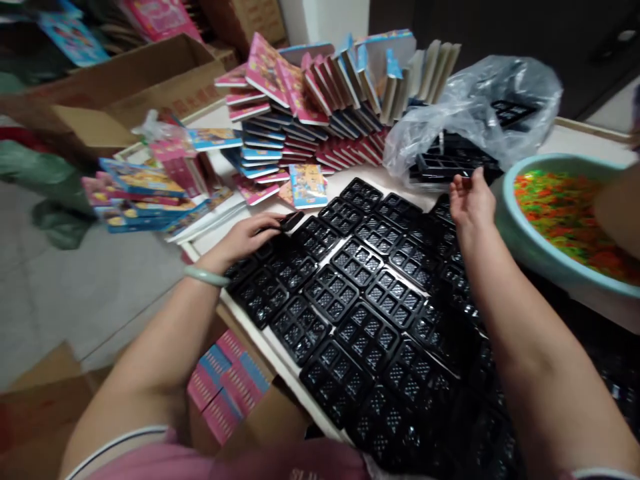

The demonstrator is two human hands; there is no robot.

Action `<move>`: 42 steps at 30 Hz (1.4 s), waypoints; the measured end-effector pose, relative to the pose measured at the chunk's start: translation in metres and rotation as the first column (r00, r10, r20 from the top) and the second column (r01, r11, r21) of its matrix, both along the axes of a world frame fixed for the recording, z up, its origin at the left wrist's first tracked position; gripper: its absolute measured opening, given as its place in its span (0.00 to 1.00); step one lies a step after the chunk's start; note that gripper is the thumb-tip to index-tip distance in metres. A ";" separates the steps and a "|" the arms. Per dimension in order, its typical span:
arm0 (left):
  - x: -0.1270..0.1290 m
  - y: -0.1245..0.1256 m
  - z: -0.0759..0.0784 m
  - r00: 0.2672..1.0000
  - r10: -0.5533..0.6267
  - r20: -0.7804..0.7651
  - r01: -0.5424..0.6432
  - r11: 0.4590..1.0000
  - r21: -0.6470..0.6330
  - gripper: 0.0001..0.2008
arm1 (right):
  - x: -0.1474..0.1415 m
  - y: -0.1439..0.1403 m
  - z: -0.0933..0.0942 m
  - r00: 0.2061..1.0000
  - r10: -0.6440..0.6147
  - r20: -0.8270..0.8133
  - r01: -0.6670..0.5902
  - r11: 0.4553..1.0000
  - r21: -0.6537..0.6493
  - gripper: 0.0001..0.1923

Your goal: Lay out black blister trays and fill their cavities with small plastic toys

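Observation:
My left hand (251, 235), with a pale green bangle at its wrist, has its fingers closed on the edge of a black plastic tray (291, 221) at the left of the table. My right hand (471, 201) is up at the far right, its fingers half curled and the thumb apart from them. It is just in front of the stacked black trays (453, 163) in a clear plastic bag (500, 80); whether it touches them I cannot tell. Between my arms, many black compartment trays (359, 261) lie side by side in rows.
Pink and blue booklets (310, 87) stand and lie in piles along the back. At the right is a light-blue basin (510, 200) of small red, green and yellow pieces. Cardboard boxes (135, 80) stand at back left; another, holding pink and blue packs (230, 380), is below the table edge.

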State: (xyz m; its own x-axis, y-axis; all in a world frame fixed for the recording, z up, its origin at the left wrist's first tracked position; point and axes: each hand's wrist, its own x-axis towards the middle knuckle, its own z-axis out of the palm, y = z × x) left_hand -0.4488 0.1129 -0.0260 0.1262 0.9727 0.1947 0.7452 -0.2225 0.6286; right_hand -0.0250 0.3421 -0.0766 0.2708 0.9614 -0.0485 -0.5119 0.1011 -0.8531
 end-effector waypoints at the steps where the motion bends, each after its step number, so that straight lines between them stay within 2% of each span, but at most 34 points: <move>1: 0.001 -0.003 0.001 0.999 0.044 0.024 -0.044 0.999 0.018 0.10 | -0.005 -0.015 0.004 0.999 0.008 -0.050 -0.011 0.998 -0.061 0.14; 3: -0.001 -0.006 0.001 0.998 0.062 -0.002 -0.061 0.998 0.033 0.09 | -0.017 -0.044 0.012 0.991 0.060 -0.119 -0.079 0.983 -0.165 0.13; 6: -0.007 -0.002 -0.003 0.978 -0.084 -0.193 0.076 0.996 -0.050 0.08 | -0.039 -0.076 0.020 0.974 0.205 -0.101 -0.221 0.955 -0.197 0.11; 8: -0.009 0.004 -0.008 0.940 -0.159 -0.302 0.139 0.987 -0.085 0.12 | -0.053 -0.089 0.019 0.958 0.281 -0.060 -0.287 0.939 -0.189 0.10; 11: -0.013 0.015 -0.018 0.916 -0.159 -0.369 0.148 0.987 -0.060 0.16 | -0.070 -0.100 0.014 0.941 0.337 -0.044 -0.338 0.918 -0.205 0.09; 20: -0.035 0.032 -0.048 0.954 -0.116 -0.277 0.118 0.993 -0.009 0.20 | -0.085 -0.123 -0.008 0.925 0.363 -0.115 -0.380 0.857 -0.349 0.09; 25: -0.045 0.039 -0.066 0.955 -0.060 -0.291 0.060 0.998 -0.008 0.21 | -0.088 -0.129 -0.011 0.927 0.350 -0.137 -0.375 0.842 -0.388 0.09; 29: -0.048 0.041 -0.077 0.951 -0.079 -0.300 0.076 0.997 -0.022 0.23 | -0.090 -0.132 -0.012 0.922 0.359 -0.147 -0.387 0.828 -0.405 0.09; 36: -0.043 0.039 -0.081 0.893 -0.185 -0.410 0.140 0.980 -0.138 0.27 | -0.094 -0.141 -0.019 0.902 0.396 -0.174 -0.432 0.798 -0.421 0.10; 42: -0.047 0.032 -0.077 0.913 -0.174 -0.369 0.134 0.982 -0.133 0.22 | -0.096 -0.146 -0.022 0.894 0.417 -0.162 -0.445 0.792 -0.419 0.11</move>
